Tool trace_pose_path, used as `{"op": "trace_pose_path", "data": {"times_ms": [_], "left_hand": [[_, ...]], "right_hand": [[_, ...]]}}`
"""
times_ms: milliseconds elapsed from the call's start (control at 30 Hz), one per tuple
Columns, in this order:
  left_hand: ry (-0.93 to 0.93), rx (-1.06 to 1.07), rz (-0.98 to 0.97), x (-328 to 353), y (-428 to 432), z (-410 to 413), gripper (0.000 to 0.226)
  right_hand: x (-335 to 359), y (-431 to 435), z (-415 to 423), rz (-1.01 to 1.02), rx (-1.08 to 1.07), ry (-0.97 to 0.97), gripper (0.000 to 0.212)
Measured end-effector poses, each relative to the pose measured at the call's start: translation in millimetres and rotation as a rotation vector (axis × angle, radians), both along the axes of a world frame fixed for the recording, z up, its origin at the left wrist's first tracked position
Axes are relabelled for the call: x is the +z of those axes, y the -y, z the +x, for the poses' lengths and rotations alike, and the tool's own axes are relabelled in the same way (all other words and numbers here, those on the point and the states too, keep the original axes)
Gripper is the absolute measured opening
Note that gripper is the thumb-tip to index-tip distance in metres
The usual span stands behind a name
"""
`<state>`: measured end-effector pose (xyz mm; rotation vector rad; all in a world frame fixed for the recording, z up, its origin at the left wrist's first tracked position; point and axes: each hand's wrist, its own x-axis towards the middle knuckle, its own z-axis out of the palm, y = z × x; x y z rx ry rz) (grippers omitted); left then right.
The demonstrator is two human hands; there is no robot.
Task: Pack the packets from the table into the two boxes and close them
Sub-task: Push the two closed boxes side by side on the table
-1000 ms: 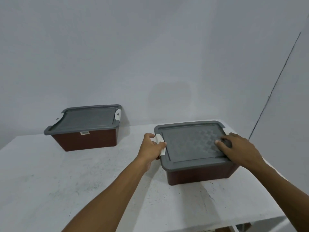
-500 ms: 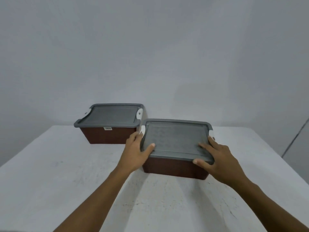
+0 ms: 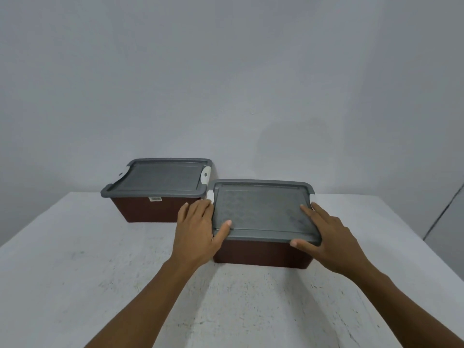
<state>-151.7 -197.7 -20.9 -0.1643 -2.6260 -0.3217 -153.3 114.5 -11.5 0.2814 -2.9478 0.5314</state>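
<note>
Two hands lie flat and spread on the near box, holding nothing. My left hand runs along its left side with the thumb on the grey lid. My right hand presses the lid's front right corner, fingers straight. The near box sits mid-bench, its back left corner just beside the far box, which is lidded too. No packets show, so I judge them to be inside. Whether the white latch is snapped, I cannot tell. Pressing one corner only could tip the opposite edge up, and a careless shove would knock the far box along the bench.
</note>
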Motion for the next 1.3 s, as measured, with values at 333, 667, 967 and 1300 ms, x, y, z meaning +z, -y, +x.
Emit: {"op": "trace_pose_path", "data": {"times_ms": [333, 667, 967, 1300], "left_hand": [[0.125, 0.024, -0.317, 15, 22, -37, 0.11], [0.144, -0.037, -0.311, 6, 55, -69, 0.094], [0.18, 0.041, -0.383, 16, 47, -101, 0.099], [0.281, -0.038, -0.303, 18, 50, -112, 0.095]], "right_hand": [[-2, 14, -44, 0.007, -0.082, -0.036, 0.092], [-1, 25, -80, -0.113, -0.019, 0.005, 0.091], [-2, 33, -129, -0.017, -0.043, -0.008, 0.088], [0, 25, -141, 0.101, -0.019, -0.047, 0.091]]}}
